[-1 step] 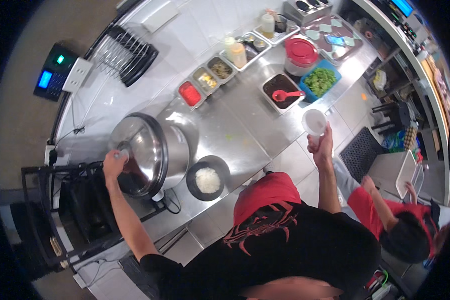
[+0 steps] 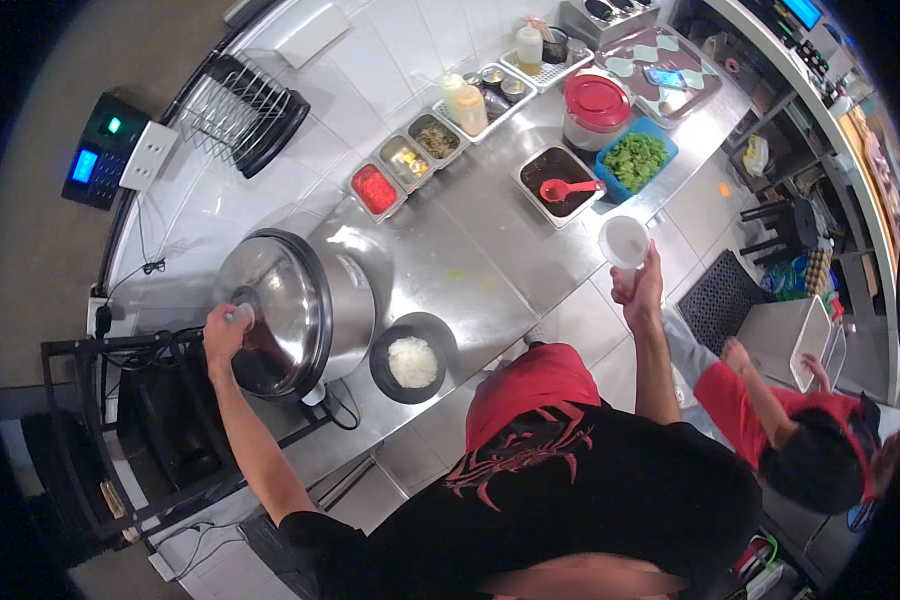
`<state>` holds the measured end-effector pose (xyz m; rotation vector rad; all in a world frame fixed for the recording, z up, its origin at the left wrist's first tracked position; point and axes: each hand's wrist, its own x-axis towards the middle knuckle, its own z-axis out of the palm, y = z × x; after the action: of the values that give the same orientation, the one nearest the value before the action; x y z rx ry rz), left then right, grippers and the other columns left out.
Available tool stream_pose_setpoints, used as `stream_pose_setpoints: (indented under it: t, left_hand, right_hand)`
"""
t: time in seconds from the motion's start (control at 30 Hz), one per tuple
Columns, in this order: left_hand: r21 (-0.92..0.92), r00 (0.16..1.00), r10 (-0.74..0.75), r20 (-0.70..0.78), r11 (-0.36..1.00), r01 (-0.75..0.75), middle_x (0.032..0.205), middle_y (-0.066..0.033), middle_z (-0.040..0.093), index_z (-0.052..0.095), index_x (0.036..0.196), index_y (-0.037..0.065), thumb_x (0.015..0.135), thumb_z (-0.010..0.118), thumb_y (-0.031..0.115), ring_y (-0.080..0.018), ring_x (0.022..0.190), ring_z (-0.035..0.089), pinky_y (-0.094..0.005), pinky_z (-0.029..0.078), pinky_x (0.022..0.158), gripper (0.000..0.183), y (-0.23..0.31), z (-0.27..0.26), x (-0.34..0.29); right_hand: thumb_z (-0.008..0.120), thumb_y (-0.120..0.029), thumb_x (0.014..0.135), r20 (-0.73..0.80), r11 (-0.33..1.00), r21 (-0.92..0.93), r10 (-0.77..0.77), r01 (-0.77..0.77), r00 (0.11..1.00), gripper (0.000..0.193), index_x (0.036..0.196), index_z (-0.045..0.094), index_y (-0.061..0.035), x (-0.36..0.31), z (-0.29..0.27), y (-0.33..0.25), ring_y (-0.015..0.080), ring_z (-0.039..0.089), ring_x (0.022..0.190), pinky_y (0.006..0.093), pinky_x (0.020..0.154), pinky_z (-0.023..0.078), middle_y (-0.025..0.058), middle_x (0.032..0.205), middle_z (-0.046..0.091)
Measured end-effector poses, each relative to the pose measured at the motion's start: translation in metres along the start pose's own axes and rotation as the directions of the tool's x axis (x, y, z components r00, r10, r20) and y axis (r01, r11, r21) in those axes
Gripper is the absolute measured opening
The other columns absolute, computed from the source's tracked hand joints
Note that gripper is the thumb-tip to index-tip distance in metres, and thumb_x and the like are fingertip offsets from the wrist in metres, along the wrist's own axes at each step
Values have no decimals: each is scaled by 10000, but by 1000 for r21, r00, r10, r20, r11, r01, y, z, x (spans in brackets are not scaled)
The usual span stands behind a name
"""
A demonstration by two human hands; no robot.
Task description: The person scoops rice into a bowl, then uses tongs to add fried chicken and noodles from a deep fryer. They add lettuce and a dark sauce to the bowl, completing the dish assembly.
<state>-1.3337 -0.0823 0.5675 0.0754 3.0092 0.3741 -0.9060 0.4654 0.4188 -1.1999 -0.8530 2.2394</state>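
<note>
Item: large steel rice cooker (image 2: 315, 300), standing at the left end of the steel desk (image 2: 470, 260), its domed lid (image 2: 270, 310) tilting open toward the person.

Left hand (image 2: 225, 335): closing on the lid at its near edge, fingers wrapping what looks like the knob or rim; the exact grip point is too small to tell. The lid is looking rigid, polished and likely slippery, probably warm and fairly heavy for its size; the knob is reading as the safest place to take hold, since the bare rim offers little purchase.

Right hand (image 2: 642, 290): holding up a small white bowl (image 2: 625, 240) by its lower wall, above the desk's front edge. The bowl is appearing light and stiff, possibly breakable if ceramic; cupping from beneath is suiting it.

Nearby stock: a dark bowl of white rice (image 2: 412, 360) sitting just beside the cooker; a dark tray of sauce with a red ladle (image 2: 568, 188); a blue tub of chopped greens (image 2: 637, 158); a red-lidded container (image 2: 597, 105); a row of small condiment pans (image 2: 408, 165) along the tiled wall.

A co-worker in a red shirt (image 2: 760, 410) is crouching to the right, well apart from the cooker.
</note>
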Motion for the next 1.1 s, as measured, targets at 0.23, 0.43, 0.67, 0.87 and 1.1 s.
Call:
stream_pose_setpoints:
  t: [0.23,0.43,0.67,0.87,1.1]
  left_hand:
    - [339,985,160,-57,931,-132,894,-155,685,659,1207,-2,804,781,324,-226,754,675,-318,549,698,532,53,-22,-33]
    - [-498,960,207,-188,822,-275,802,3,577,640,1270,-5,924,701,178,-70,740,512,-238,430,668,396,115,13,-170]
    - [-486,891,-416,181,750,448,806,-46,645,688,1108,-9,951,662,402,-78,687,537,-239,437,615,440,54,198,-291]
    - [-786,724,-349,595,-68,614,1236,-212,599,302,1473,29,975,620,447,-326,1003,679,-431,575,810,724,34,303,-337]
    - [-873,841,-279,463,-305,379,1222,-183,585,363,1421,40,983,560,69,-332,930,685,-440,596,768,481,45,312,-320]
  right_hand:
    - [324,-664,992,78,995,-4,104,-104,991,618,1240,523,-134,18,27,6,72,373,447,219,404,214,52,693,560]
    - [262,-646,1015,226,975,-91,219,-203,949,598,1286,503,-170,29,41,25,69,305,436,221,392,213,17,669,521]
    - [303,-649,1004,407,921,-211,387,-327,827,556,1289,503,-216,45,37,42,85,410,562,235,465,291,-6,760,546]
    - [444,-525,1018,507,850,-524,251,63,824,592,1477,284,-188,49,186,86,150,484,988,319,798,428,32,1188,516]
    - [460,-455,1002,979,124,-76,197,989,51,620,1451,312,-54,-82,440,141,419,686,834,539,741,538,229,906,695]
